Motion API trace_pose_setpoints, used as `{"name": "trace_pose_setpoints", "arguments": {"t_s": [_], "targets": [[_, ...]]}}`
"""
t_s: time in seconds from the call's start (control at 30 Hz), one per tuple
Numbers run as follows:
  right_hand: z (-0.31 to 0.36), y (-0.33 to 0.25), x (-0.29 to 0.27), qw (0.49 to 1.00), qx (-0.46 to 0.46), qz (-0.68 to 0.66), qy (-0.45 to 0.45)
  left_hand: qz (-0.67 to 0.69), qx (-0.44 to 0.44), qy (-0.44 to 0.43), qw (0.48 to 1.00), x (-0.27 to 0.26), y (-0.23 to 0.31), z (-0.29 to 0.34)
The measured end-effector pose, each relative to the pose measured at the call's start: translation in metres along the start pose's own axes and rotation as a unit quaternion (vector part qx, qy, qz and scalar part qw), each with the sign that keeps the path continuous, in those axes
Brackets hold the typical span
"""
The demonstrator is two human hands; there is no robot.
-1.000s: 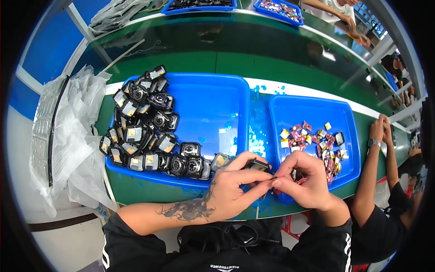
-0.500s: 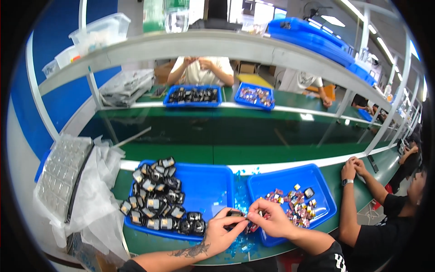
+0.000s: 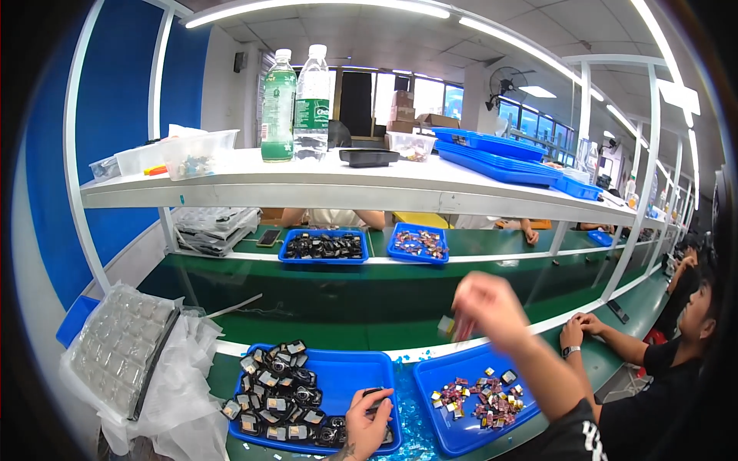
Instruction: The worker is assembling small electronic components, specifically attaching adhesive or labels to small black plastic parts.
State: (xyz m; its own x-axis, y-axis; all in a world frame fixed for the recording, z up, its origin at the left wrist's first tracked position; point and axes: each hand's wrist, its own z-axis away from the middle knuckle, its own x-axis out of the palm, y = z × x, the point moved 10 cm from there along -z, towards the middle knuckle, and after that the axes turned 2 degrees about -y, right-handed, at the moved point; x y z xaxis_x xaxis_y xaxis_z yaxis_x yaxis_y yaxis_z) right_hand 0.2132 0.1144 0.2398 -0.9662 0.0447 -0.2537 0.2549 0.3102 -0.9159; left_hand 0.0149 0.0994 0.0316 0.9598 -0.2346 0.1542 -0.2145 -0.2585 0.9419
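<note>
My left hand [image 3: 367, 424] is closed around a small black casing [image 3: 374, 395], mostly hidden by the fingers, over the near right corner of a blue tray [image 3: 346, 367]. Piled along that tray's left side are several black square casings [image 3: 278, 403] with pale square faces. Raised over the far edge of the right blue tray [image 3: 453, 369], my right hand [image 3: 493, 307] is smeared by motion. A small reddish part with a yellowish end [image 3: 461, 326] hangs from its fingertips. Similar red, white and yellow parts [image 3: 492, 403] lie loose in the right tray.
Blue flakes [image 3: 415, 411] litter the green bench between the trays. A clear plastic blister tray [image 3: 127, 342] with wrapping stands at left. The white shelf [image 3: 338, 188] spans ahead, carrying bottles [image 3: 311, 104] and stacked blue trays [image 3: 500, 161]. A co-worker's hands [image 3: 580, 326] rest at right.
My right hand has parted from my left and risen up and away with the reddish part. My left hand keeps the casing. The view has tilted upward, showing more of the shelf.
</note>
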Motion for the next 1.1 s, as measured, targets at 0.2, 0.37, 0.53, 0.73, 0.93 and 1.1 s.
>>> {"name": "trace_pose_setpoints", "arguments": {"t_s": [0.2, 0.37, 0.53, 0.73, 0.93, 1.1], "targets": [[-0.100, -0.172, -0.103, 0.961, -0.180, 0.042, 0.206, -0.052, 0.045, -0.043, 0.997, 0.017, 0.004, 0.007], [-0.183, -0.174, -0.178, 0.910, -0.208, 0.121, 0.337, -0.040, 0.059, -0.070, 0.995, 0.022, 0.005, -0.002], [-0.220, -0.118, -0.112, 0.898, -0.084, 0.400, 0.165, -0.035, -0.011, -0.109, 0.993, 0.013, -0.001, 0.010], [-0.196, -0.138, -0.149, 0.804, -0.266, 0.457, 0.271, -0.011, -0.022, -0.108, 0.994, 0.024, -0.009, 0.006], [-0.033, -0.145, -0.072, 0.838, -0.397, 0.321, 0.195, -0.062, 0.014, -0.120, 0.991, 0.021, 0.004, -0.002], [0.075, 0.015, -0.082, 0.870, -0.126, 0.471, 0.075, -0.090, 0.001, -0.136, 0.987, 0.028, -0.001, -0.001]]}}
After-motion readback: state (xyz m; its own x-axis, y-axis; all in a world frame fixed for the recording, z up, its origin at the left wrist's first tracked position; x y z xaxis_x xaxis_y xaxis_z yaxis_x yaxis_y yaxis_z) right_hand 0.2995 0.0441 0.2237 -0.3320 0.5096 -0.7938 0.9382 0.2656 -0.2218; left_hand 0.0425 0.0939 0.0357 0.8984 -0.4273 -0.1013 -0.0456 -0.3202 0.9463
